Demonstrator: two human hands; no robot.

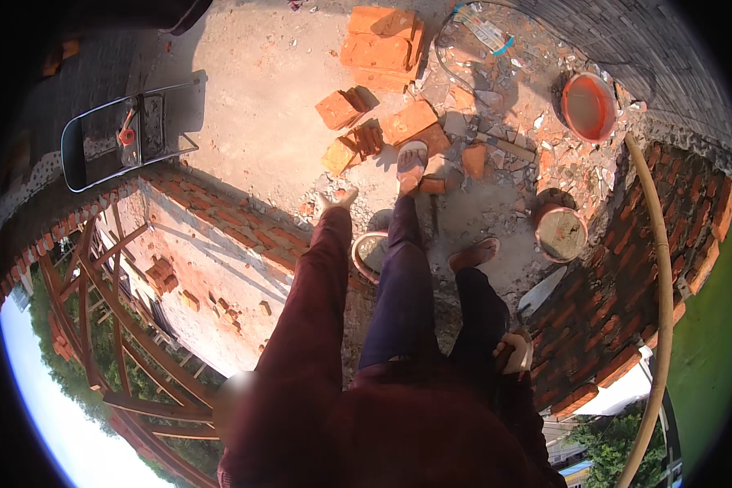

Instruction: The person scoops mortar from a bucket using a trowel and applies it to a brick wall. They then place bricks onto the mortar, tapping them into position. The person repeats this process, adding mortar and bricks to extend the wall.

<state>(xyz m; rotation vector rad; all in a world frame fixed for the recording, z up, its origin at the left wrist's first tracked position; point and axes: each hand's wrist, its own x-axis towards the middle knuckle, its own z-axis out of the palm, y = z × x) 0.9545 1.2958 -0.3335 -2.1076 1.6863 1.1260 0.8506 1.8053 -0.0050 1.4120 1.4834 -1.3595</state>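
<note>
My left hand (336,199) reaches forward in a maroon sleeve. Its thumb and fingers are spread with nothing between them, just short of a yellowish-orange brick (339,155) on the rubble. Beside my right thigh, my right hand (513,355) is closed around a trowel, whose pale metal blade (542,293) points forward and to the right over the brickwork. The handle is mostly hidden by the fingers. More loose bricks (337,109) lie ahead of the left hand, by my forward sandalled foot (412,163).
A mortar bucket (561,234) stands at right, a red bucket (590,107) beyond it. Another round tub (371,254) is partly behind my leg. Stacked bricks (382,45) stand far ahead, a metal-framed chair (110,142) far left. A long pole (663,276) crosses the brick wall (602,301) at right.
</note>
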